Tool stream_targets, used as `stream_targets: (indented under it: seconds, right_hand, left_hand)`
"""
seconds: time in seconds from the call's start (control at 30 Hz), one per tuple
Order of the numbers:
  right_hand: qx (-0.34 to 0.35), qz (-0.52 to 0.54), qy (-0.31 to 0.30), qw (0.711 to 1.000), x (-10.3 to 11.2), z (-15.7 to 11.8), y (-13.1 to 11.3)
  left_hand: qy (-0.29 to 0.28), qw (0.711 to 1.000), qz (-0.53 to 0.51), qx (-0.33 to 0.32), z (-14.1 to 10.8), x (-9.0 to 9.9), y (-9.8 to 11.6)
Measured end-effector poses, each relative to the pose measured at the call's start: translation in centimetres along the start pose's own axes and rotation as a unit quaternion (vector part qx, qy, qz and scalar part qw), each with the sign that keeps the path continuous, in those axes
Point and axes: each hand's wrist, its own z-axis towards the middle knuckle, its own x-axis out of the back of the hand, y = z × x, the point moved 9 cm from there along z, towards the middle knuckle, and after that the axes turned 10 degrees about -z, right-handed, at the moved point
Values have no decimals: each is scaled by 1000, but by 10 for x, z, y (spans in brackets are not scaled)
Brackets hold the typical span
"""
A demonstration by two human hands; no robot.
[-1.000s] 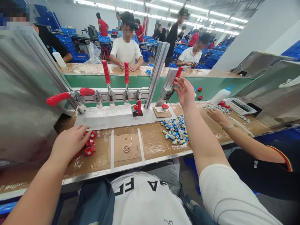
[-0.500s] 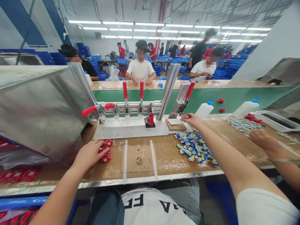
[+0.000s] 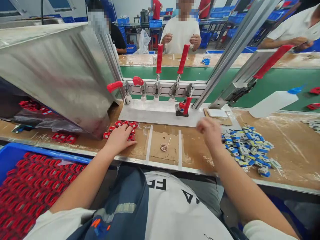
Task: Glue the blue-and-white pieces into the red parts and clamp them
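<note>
My left hand (image 3: pixel 121 138) lies over a group of small red plastic parts (image 3: pixel 117 125) left of the middle of the bench. Its fingers are spread, with the thumb out to the side, and they touch the parts. Over the bench, left of a pile of blue-and-white small parts (image 3: pixel 246 146), my right hand (image 3: pixel 210 131) is curled closed and somewhat blurred. Whatever its fingers may hold is hidden. Ahead stands a row of toggle clamps with red handles (image 3: pixel 160 58). The rightmost one presses on a red part in a black holder (image 3: pixel 182 113).
A small round dish (image 3: pixel 164 147) with a thin stick sits on cardboard between white tape strips. A single clamp (image 3: pixel 272 61) stands over a pad at right, near a white bottle (image 3: pixel 273 103). A blue crate (image 3: pixel 10 150) full of red parts and a metal housing (image 3: pixel 62 66) are at left.
My right hand has moved from the right-hand clamp, where it held a red part, back towards the middle of the bench. My left hand stays on the red parts. The view has tilted down.
</note>
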Motion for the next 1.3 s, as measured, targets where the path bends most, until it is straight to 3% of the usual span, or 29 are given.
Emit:
stream_targets:
  seconds: [0.03, 0.1, 0.17, 0.23, 0.37, 0.43, 0.5, 0.57, 0.7, 0.77, 0.83, 0.97, 1.17, 1.3]
  right_hand:
    - [49, -41, -126, 990, -36, -19, -24]
    - [123, -124, -305, 936, -87, -55, -57]
    - [167, -189, -389, 886, -112, -76, -70]
    - [186, -211, -404, 871, -119, -82, -73]
    - [222, -199, -389, 872, -120, -87, -72]
    - [238, -193, -375, 875, -121, -89, -72]
    - [251, -197, -359, 877, -123, -89, -73]
    - [270, -213, -345, 873, -125, -88, -77]
    - [312, -219, -336, 861, -128, -87, -87]
    - [309, -193, -345, 865, -128, -85, -87]
    - [290, -157, -358, 873, -127, -84, -83]
    - [251, -93, -349, 898, -125, -79, -74]
    - [235, -5, -324, 916, -122, -77, -68]
    - [147, 42, -190, 970, -101, -54, -54]
  left_hand:
    - [-1, 1000, 5, -1, -2, 0, 1]
    - [-2, 1000, 19, -5, -4, -2, 3]
    - [-8, 999, 31, -12, -7, -6, 3]
    - [-16, 999, 36, -16, -10, -11, 2]
    - [-24, 999, 20, -35, -12, -10, 5]
    - [-5, 997, -50, -62, -10, 0, 15]
    - [30, 978, -188, -80, -2, 11, 28]
    - [45, 923, -374, -78, 12, 13, 41]
    - [9, 744, -666, -60, 58, -18, 76]
    - [4, 696, -716, -52, 81, -35, 90]
    - [11, 680, -732, -39, 98, -48, 99]
    - [11, 688, -725, -33, 111, -59, 105]
    - [12, 755, -652, -71, 112, -64, 107]
    - [7, 804, -590, -68, 114, -69, 108]
